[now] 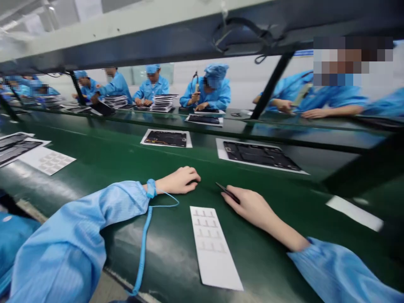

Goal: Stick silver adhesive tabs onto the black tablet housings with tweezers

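My left hand (179,180) rests on the green work surface (176,240), fingers loosely curled, with a gap at the thumb and nothing visible in it. A blue wrist strap (151,189) with a coiled cord (143,248) is around that wrist. Black tweezers (232,195) are gripped in my right hand (249,206), their tip pointing left toward my left hand without touching it. Between and below my hands lies a white sheet (217,269) bearing rows of small pale pieces. Beyond my hands, two black device panels (168,138) (260,155) lie on white sheets.
At left lie more panels (19,149) and another sheet of pale pieces (47,162). A blank white strip (355,213) is at right. Dark posts (273,84) and an overhead beam (158,40) frame the bench. Co-workers in blue (208,90) sit opposite, near stacked panels (162,103).
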The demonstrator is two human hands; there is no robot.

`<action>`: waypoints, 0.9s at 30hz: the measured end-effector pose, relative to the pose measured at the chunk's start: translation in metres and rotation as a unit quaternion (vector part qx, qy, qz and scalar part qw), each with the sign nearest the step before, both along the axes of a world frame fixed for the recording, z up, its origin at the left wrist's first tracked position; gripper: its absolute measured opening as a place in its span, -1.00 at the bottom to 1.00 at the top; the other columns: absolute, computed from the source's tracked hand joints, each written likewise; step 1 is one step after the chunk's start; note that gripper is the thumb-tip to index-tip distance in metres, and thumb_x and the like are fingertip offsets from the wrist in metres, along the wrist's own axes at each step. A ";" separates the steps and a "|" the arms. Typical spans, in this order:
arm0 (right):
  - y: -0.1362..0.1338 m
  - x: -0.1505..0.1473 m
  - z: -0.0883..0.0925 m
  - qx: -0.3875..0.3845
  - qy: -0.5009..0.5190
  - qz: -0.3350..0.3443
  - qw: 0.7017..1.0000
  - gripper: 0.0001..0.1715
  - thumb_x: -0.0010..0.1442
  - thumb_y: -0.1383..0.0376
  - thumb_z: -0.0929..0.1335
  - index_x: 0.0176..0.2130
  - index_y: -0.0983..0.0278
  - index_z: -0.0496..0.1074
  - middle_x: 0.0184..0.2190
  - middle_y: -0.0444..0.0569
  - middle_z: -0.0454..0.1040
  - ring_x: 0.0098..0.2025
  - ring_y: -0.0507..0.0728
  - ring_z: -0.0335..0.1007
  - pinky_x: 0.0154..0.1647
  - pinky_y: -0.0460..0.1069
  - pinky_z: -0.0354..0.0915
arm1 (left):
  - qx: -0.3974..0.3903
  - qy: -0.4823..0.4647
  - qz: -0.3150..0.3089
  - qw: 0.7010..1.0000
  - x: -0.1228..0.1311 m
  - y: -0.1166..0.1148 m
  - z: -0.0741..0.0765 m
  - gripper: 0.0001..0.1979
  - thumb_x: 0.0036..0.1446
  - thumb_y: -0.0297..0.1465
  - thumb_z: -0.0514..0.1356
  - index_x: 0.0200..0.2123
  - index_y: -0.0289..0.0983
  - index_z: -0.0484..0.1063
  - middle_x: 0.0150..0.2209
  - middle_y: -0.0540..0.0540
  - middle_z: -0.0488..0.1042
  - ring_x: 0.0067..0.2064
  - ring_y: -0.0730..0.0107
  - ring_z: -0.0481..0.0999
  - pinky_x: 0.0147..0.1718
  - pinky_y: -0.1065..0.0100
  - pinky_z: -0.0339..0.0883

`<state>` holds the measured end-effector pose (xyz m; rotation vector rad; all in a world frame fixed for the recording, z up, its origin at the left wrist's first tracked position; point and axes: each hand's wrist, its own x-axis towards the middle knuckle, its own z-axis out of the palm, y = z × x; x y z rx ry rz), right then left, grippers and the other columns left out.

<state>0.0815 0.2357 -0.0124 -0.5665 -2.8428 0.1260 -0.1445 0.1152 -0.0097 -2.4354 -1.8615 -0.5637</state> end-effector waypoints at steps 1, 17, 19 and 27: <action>-0.002 0.001 0.000 0.002 -0.003 -0.005 1.000 -0.70 0.28 0.22 0.16 -0.45 0.21 0.28 -0.51 0.01 0.51 -0.49 0.18 0.46 -0.50 -0.04 0.15 | 0.004 -0.005 -0.002 1.000 0.000 0.000 -0.001 -0.78 0.29 -0.33 0.16 -0.06 -0.32 0.41 -0.04 -0.15 0.44 -0.02 0.25 0.46 -0.01 0.09 0.39; 0.117 -0.035 0.002 0.025 0.025 -0.229 0.973 -0.72 0.33 0.22 0.34 0.00 0.31 0.41 -0.02 0.04 0.44 -0.07 0.17 0.44 -0.07 0.14 0.42 | 0.025 -0.017 -0.018 0.999 -0.006 0.000 -0.008 -0.79 0.30 -0.32 0.14 -0.08 -0.32 0.39 -0.08 -0.13 0.42 -0.06 0.27 0.45 -0.04 0.12 0.39; 0.119 -0.045 0.002 0.026 0.023 -0.225 0.974 -0.71 0.33 0.22 0.34 0.01 0.30 0.40 0.00 0.05 0.43 -0.06 0.17 0.43 -0.06 0.15 0.42 | 0.028 -0.016 -0.017 0.999 -0.004 -0.001 -0.008 -0.80 0.30 -0.33 0.14 -0.09 -0.32 0.39 -0.09 -0.13 0.42 -0.06 0.27 0.45 -0.05 0.12 0.39; 0.105 -0.117 0.000 0.006 0.029 -0.222 0.975 -0.64 0.32 0.17 0.34 0.04 0.31 0.38 0.02 0.06 0.41 -0.04 0.19 0.43 -0.05 0.17 0.41 | 0.026 -0.003 -0.003 1.000 0.001 -0.001 -0.005 -0.81 0.29 -0.35 0.14 -0.09 -0.32 0.39 -0.09 -0.12 0.42 -0.07 0.28 0.44 -0.05 0.12 0.38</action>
